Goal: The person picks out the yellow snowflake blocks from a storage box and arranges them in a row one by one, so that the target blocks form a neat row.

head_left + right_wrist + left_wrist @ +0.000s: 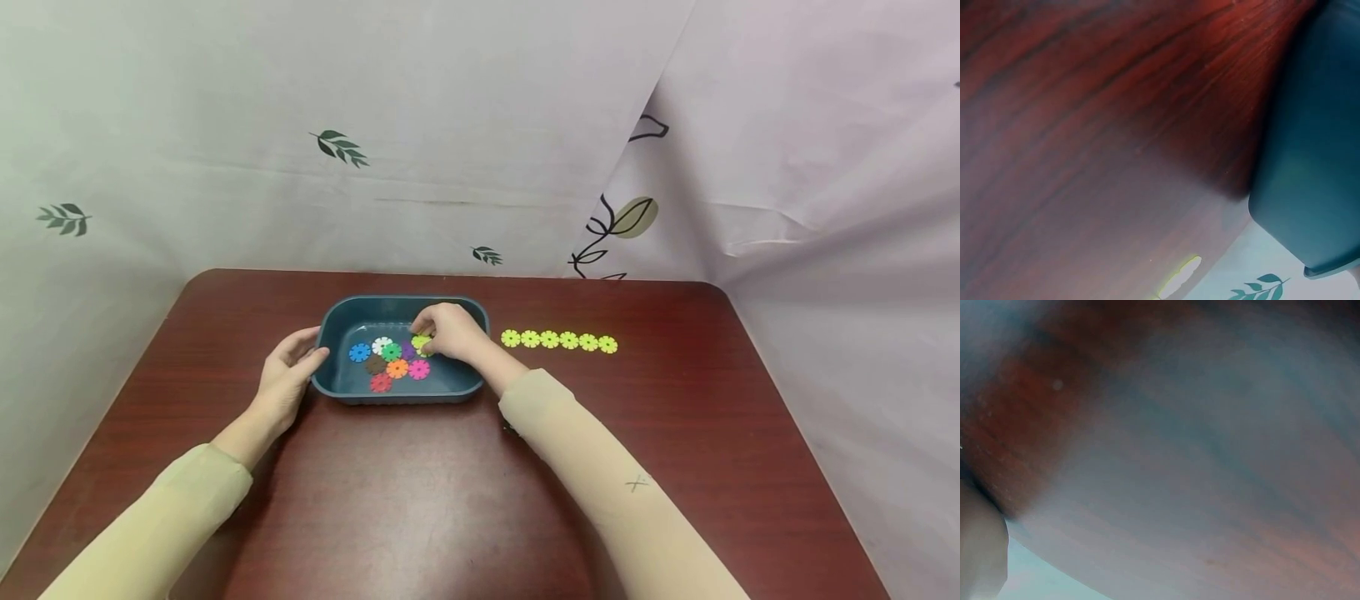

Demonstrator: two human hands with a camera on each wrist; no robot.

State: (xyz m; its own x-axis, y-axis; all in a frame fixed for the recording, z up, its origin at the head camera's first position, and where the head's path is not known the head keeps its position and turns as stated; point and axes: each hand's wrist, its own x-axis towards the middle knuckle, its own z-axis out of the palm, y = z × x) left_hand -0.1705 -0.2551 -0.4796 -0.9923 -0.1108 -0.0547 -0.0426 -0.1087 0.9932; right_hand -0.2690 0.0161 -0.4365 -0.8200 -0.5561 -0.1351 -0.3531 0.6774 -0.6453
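Head view: left hand (287,373) grips the tray (397,398) at left — best kept steady — while right hand (454,332) pinches a yellow disc (419,342).

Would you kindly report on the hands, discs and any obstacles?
Left hand gripping bin, left end. Right hand inside at yellow disc, grip unclear. Six yellow discs lined up outside, right. Possible obstacle: purple disc close beside.

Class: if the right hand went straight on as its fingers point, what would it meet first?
Probably the yellow-green piece in the tray, just by the right hand; the head view leaves unclear whether they touch.
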